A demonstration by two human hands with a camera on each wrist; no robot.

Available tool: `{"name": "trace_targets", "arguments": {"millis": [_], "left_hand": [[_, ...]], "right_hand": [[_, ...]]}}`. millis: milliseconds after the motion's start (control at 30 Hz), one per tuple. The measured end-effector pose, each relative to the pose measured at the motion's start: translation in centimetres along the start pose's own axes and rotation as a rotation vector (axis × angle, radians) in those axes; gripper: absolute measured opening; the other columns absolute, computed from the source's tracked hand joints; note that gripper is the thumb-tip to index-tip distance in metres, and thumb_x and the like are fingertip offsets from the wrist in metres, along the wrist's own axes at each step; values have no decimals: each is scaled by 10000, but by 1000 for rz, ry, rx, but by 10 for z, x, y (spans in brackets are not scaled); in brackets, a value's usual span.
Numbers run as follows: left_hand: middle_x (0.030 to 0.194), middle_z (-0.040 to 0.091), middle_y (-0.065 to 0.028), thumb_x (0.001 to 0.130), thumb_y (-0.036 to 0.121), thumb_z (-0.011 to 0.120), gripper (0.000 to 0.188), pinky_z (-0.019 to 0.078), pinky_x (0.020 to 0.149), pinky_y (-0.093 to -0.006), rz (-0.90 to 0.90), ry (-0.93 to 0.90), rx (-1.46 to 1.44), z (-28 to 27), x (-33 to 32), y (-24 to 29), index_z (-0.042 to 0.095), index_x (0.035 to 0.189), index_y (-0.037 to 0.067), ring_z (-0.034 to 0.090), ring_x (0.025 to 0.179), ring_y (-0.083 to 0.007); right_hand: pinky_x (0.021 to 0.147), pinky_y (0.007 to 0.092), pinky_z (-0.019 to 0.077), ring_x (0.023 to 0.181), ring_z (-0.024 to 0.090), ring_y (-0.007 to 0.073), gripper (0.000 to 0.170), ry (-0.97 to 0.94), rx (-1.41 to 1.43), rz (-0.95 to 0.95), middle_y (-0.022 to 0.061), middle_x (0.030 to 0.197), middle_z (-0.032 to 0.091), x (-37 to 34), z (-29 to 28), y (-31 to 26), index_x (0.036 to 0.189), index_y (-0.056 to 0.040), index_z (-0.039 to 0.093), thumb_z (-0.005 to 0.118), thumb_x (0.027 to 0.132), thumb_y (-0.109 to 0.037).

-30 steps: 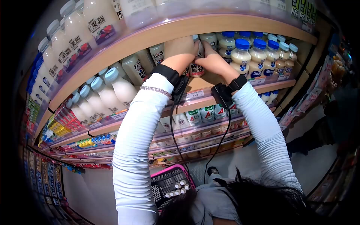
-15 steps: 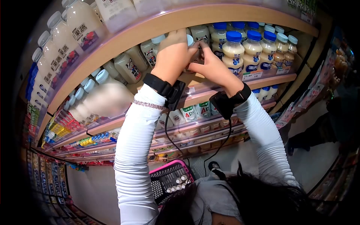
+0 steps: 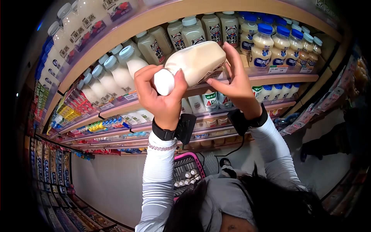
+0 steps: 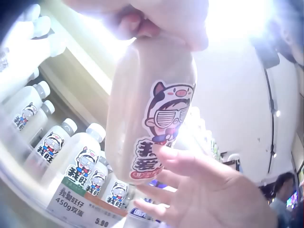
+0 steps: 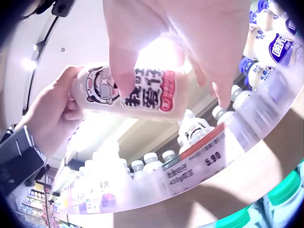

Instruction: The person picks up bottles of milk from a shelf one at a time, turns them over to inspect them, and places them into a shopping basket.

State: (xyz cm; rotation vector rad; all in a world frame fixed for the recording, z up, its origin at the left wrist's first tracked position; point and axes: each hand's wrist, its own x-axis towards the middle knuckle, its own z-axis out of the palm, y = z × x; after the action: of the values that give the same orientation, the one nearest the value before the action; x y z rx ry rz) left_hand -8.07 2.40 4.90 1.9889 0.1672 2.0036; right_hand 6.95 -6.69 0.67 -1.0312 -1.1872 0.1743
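A plastic bottle of milky drink [image 3: 197, 62] is held tilted in front of the shelf, its white cap toward the lower left. My left hand [image 3: 162, 94] grips it round the neck, thumb beside the cap. At the base end is my right hand [image 3: 237, 83], fingers fairly straight and spread. In the right wrist view, the right thumb [image 5: 122, 76] lies over the cartoon label. The left wrist view shows the bottle [image 4: 156, 109] hanging from the left hand [image 4: 166, 21], with the right fingertips close to its lower label.
Similar cartoon-label bottles [image 3: 193, 33] line the shelf behind, above a price tag [image 5: 209, 161]. Blue-capped bottles [image 3: 262, 46] stand right, white bottles [image 3: 118, 73] left. On the floor, a pink-rimmed basket [image 3: 185, 154] holds several white-capped bottles. A wooden shelf edge [image 3: 154, 21] crosses overhead.
Both hands were in among the shelf bottles. They have drawn back with one bottle, now tilted before the shelf. The left hand has moved to its neck.
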Motion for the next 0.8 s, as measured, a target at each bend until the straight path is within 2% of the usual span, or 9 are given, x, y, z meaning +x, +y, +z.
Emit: {"name": "trace_targets", "arguments": {"millis": [67, 100, 167, 200, 333, 433, 467, 600, 800], "left_hand": [[947, 479, -95, 714, 88, 687, 326, 397, 780, -283, -91, 84, -114, -21, -7, 12, 473, 948, 9, 472, 835, -161], [957, 481, -92, 762, 110, 650, 277, 382, 800, -281, -126, 129, -158, -31, -10, 19, 467, 943, 7, 460, 848, -150], [950, 480, -91, 769, 133, 621, 263, 390, 799, -293, -190, 174, -167, -54, -13, 26, 464, 939, 8, 463, 833, -150], [937, 480, -90, 768, 156, 617, 270, 391, 796, -299, -181, 186, -150, -64, -16, 29, 464, 936, 9, 465, 830, -155], [901, 477, -95, 762, 253, 594, 318, 388, 799, -318, -193, 203, -131, -108, -27, 43, 466, 926, 13, 463, 833, -172], [846, 458, -95, 738, 345, 648, 426, 377, 721, -309, -128, 281, -78, -137, -33, 45, 446, 923, 19, 438, 773, -176], [836, 457, -99, 745, 375, 622, 440, 377, 731, -314, -119, 297, -55, -144, -35, 49, 435, 925, 20, 442, 764, -178], [841, 453, -108, 764, 408, 572, 453, 376, 727, -310, -121, 334, 16, -179, -47, 56, 417, 944, 22, 445, 758, -176], [859, 454, -114, 761, 402, 573, 456, 388, 734, -310, -136, 365, 20, -216, -55, 69, 411, 957, 24, 448, 768, -175]], "right_hand": [[1047, 390, 250, 1278, 305, 297, 950, -17, 210, 52, 206, 1401, 227, -10, 11, -9, 1393, -32, 113, 727, 669, -44], [1034, 378, 284, 1246, 348, 274, 962, -18, 392, 107, 199, 1376, 271, -16, 20, -23, 1397, -34, 102, 727, 666, -11], [1014, 373, 322, 1218, 381, 260, 979, -47, 571, 112, 195, 1354, 308, -26, 36, -39, 1400, -35, 98, 739, 660, 1], [1006, 382, 343, 1213, 393, 264, 978, -60, 597, 61, 190, 1342, 332, -31, 44, -39, 1398, -32, 120, 750, 651, 9], [1007, 387, 353, 1227, 387, 256, 939, -136, 646, 86, 158, 1343, 349, -52, 73, -50, 1386, -26, 179, 737, 635, 63], [996, 376, 368, 1217, 400, 248, 946, -187, 646, 169, 138, 1346, 354, -65, 90, -67, 1387, -29, 179, 739, 630, 63], [987, 361, 379, 1209, 411, 236, 944, -162, 642, 180, 126, 1344, 362, -68, 97, -72, 1384, -30, 196, 742, 620, 64], [988, 348, 374, 1200, 427, 215, 911, -183, 667, 136, 112, 1325, 398, -81, 122, -86, 1370, -26, 250, 730, 603, 86], [962, 345, 408, 1182, 453, 222, 898, -169, 694, 117, 113, 1305, 433, -101, 151, -103, 1356, -9, 286, 711, 577, 126]]}}
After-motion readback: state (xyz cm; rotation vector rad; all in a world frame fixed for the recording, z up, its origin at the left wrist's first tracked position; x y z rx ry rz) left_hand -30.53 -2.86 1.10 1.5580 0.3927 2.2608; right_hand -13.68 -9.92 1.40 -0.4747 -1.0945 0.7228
